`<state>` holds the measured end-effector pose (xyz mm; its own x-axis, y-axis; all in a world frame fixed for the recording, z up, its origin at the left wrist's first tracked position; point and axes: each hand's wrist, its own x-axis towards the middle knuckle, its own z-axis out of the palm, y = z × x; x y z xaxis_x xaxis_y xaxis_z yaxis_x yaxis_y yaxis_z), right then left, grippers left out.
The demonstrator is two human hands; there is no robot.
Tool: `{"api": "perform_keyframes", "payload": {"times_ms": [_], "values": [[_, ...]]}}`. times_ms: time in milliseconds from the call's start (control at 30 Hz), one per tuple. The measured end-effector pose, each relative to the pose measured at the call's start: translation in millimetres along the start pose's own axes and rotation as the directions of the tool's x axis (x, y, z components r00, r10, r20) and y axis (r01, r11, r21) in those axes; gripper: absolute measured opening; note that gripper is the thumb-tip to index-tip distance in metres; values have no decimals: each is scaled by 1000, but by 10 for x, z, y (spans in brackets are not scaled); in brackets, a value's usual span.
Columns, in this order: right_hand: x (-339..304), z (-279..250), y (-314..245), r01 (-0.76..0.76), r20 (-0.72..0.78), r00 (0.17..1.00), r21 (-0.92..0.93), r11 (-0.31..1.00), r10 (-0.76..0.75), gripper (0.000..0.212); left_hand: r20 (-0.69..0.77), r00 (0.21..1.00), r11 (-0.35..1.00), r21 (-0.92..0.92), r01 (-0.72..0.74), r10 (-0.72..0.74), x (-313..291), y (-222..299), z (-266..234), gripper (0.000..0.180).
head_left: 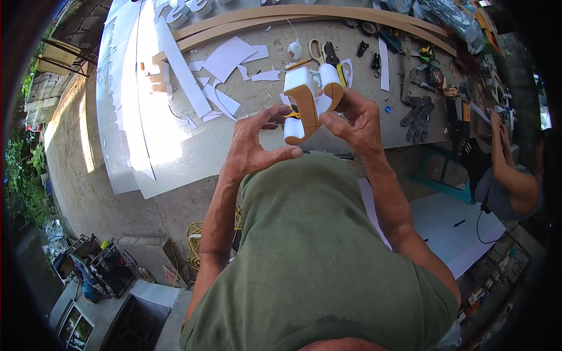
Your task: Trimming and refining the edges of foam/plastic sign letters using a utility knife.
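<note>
Over the near edge of the table, my right hand point(357, 121) grips a curved letter-shaped piece point(305, 111) with a brown face and white side walls. Its thumb and fingers close on the right-hand curved end. My left hand point(257, 137) is at the piece's left side, with the thumb stretched out below and the fingers apart. Its fingertips come close to a small yellow-and-black thing point(293, 113) by the piece's inner side; whether they touch it I cannot tell. Just beyond the piece lie scissors point(331, 54) with black handles.
White offcuts point(231, 58) litter the table point(269, 35). Long brown strips point(304, 10) curve along the far side. A grey glove point(418, 119) and several tools lie to the right. Another person point(509, 187) is at the far right, near a teal stool point(439, 169).
</note>
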<state>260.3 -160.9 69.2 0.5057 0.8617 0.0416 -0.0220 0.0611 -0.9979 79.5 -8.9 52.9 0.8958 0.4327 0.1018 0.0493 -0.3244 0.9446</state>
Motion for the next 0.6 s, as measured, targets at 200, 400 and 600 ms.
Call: {"api": "perform_keyframes", "payload": {"times_ms": [200,400,600], "values": [[-21,59,-15,-29,-20,999,127,991,32,46,31,964,770,-596,229,-263,-15,29,177,73],[-37,106,-90,-34,-1,999,136,990,35,42,81,936,723,-613,318,-343,92,216,149,60],[-72,125,-169,-47,6,999,36,998,46,41,47,935,729,-614,304,-350,28,218,212,52]]}}
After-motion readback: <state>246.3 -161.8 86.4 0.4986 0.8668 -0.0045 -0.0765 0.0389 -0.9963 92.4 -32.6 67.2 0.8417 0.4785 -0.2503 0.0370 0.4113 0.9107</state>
